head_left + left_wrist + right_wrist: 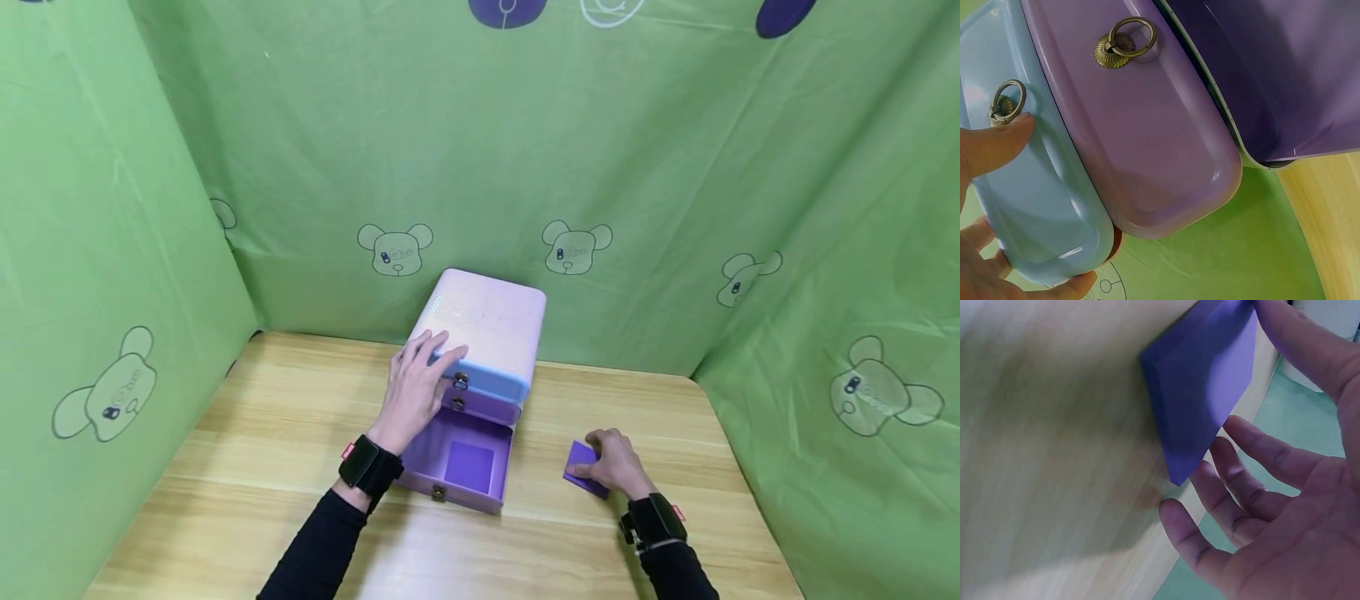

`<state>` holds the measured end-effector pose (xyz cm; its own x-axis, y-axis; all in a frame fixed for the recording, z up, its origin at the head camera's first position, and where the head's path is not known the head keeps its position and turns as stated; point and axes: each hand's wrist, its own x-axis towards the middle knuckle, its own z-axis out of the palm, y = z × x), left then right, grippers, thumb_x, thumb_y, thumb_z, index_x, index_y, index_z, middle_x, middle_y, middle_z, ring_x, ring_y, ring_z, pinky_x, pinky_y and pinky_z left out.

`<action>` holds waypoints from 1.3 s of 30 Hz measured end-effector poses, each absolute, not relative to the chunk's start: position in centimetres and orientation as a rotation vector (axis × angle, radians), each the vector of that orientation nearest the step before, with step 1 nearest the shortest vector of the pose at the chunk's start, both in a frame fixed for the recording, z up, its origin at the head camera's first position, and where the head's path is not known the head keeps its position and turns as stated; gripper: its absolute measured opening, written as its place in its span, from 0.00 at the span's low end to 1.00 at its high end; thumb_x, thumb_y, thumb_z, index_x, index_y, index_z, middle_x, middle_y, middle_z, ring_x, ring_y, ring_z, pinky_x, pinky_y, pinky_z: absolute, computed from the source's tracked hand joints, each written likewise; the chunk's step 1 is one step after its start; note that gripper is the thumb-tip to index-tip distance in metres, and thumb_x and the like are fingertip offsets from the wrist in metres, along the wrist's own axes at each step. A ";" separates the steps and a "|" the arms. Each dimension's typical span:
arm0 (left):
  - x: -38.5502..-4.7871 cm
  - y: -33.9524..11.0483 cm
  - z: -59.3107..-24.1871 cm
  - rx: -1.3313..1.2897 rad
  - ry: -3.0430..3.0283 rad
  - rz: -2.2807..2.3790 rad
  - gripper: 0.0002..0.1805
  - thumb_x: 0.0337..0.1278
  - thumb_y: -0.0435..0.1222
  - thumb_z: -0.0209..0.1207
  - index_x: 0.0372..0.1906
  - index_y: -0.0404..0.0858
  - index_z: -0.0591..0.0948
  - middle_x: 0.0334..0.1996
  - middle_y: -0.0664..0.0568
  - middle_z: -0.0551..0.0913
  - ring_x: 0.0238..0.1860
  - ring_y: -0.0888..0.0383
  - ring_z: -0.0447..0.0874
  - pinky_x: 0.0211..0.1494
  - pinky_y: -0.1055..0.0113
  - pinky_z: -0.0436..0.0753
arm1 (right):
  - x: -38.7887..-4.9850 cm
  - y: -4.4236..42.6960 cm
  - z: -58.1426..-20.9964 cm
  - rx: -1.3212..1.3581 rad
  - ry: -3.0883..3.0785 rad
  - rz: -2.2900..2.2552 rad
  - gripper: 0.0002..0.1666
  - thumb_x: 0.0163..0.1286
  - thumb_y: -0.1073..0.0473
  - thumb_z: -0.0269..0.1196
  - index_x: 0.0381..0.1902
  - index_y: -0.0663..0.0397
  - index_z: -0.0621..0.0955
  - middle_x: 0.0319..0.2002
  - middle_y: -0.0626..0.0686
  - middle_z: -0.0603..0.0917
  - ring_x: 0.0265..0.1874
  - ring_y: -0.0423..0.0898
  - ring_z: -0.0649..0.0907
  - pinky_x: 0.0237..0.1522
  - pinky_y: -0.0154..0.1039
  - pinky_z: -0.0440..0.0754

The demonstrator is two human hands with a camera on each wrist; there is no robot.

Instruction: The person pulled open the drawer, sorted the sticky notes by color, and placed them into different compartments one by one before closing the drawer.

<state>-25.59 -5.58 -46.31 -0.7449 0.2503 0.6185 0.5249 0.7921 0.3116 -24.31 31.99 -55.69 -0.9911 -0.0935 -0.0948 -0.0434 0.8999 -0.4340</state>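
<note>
A small drawer cabinet with a pale pink top stands against the green cloth. Its blue upper drawer and purple middle drawer are closed, each with a ring pull. The purple bottom drawer is pulled out, and a flat purple square lies inside it. My left hand rests on the cabinet's left side, fingers spread over the top, thumb touching the blue front beside its ring. To the right, my right hand pinches a thin purple square pad by its edges, tilted over the table.
The wooden table reaches back to green cloth walls printed with bear heads. Cloth also encloses the left and right sides. The open drawer juts toward the front, between both hands.
</note>
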 end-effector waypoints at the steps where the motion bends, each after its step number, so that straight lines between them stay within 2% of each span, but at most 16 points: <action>1: -25.6 -5.6 -46.3 -0.576 -2.411 -0.643 0.33 0.53 0.31 0.71 0.66 0.54 0.78 0.71 0.45 0.73 0.73 0.41 0.67 0.68 0.34 0.72 | -24.3 32.0 -55.7 -0.110 2.955 -0.661 0.44 0.47 0.49 0.82 0.56 0.71 0.80 0.47 0.66 0.84 0.47 0.58 0.80 0.50 0.57 0.81; 9: -25.6 -5.6 -46.5 -0.584 -2.379 -0.644 0.33 0.52 0.31 0.71 0.65 0.54 0.78 0.70 0.44 0.74 0.72 0.40 0.68 0.67 0.33 0.73 | -24.8 32.1 -55.7 -0.052 2.919 -0.678 0.40 0.48 0.49 0.82 0.52 0.69 0.80 0.42 0.62 0.86 0.40 0.52 0.83 0.41 0.47 0.83; 18: -25.6 -5.5 -46.5 -0.586 -2.386 -0.650 0.33 0.53 0.32 0.72 0.65 0.54 0.78 0.71 0.44 0.74 0.72 0.40 0.68 0.68 0.33 0.72 | -24.4 32.0 -55.5 0.027 2.886 -0.698 0.35 0.48 0.50 0.82 0.43 0.65 0.77 0.35 0.59 0.82 0.34 0.50 0.81 0.30 0.38 0.77; 25: -25.6 -5.5 -46.5 -0.584 -2.384 -0.650 0.33 0.53 0.32 0.72 0.65 0.53 0.78 0.71 0.44 0.74 0.72 0.40 0.68 0.68 0.33 0.72 | -24.3 32.1 -55.5 0.040 2.867 -0.715 0.36 0.49 0.49 0.81 0.45 0.62 0.74 0.36 0.59 0.82 0.34 0.50 0.82 0.30 0.38 0.75; 33: -25.7 -5.5 -46.4 -0.591 -2.367 -0.647 0.34 0.51 0.32 0.72 0.65 0.53 0.79 0.70 0.44 0.74 0.72 0.40 0.68 0.68 0.33 0.72 | -24.6 32.5 -55.9 0.066 2.824 -0.755 0.39 0.49 0.45 0.81 0.49 0.66 0.78 0.39 0.61 0.83 0.36 0.51 0.82 0.32 0.38 0.80; 36: -25.7 -5.5 -46.5 -0.593 -2.368 -0.654 0.34 0.51 0.32 0.72 0.65 0.53 0.79 0.71 0.44 0.74 0.72 0.40 0.68 0.68 0.32 0.72 | -24.5 32.7 -56.0 0.069 2.801 -0.824 0.35 0.52 0.44 0.79 0.45 0.66 0.80 0.37 0.59 0.83 0.33 0.49 0.81 0.30 0.37 0.80; 39: -25.7 -5.5 -46.5 -0.592 -2.374 -0.658 0.33 0.52 0.32 0.72 0.65 0.53 0.79 0.71 0.44 0.74 0.73 0.40 0.68 0.68 0.32 0.71 | -24.4 32.9 -56.0 0.053 2.805 -0.889 0.24 0.62 0.45 0.73 0.37 0.62 0.82 0.30 0.54 0.82 0.28 0.45 0.79 0.27 0.34 0.76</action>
<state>-25.68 -5.51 -46.51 -0.7216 0.2503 0.6455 0.5469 0.7777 0.3099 -24.43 32.90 -56.01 -0.9798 -0.0256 -0.1986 0.0935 0.8185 -0.5668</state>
